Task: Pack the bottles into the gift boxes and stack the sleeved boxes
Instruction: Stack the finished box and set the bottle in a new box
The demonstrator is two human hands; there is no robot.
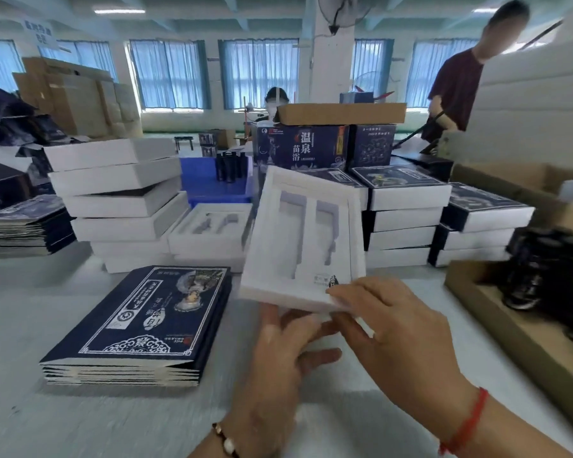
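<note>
A white gift box tray [272,256] with two empty bottle-shaped slots is tilted up above the table in front of me. My right hand [397,328] pinches its near right corner, thumb on top. My left hand [278,355] supports the tray's near edge from below with its fingers spread. Dark bottles [549,276] stand in a cardboard tray [516,335] at the right. A pile of flat navy sleeves [139,325] lies at the left front. Sleeved boxes [407,213] are stacked behind the tray.
White unsleeved boxes [119,200] are piled at the left, one open tray [212,226] beside them. A blue crate [205,180] with more bottles sits further back. A seated person [273,104] and a standing person [460,84] work across the table. Cardboard cartons line the back left.
</note>
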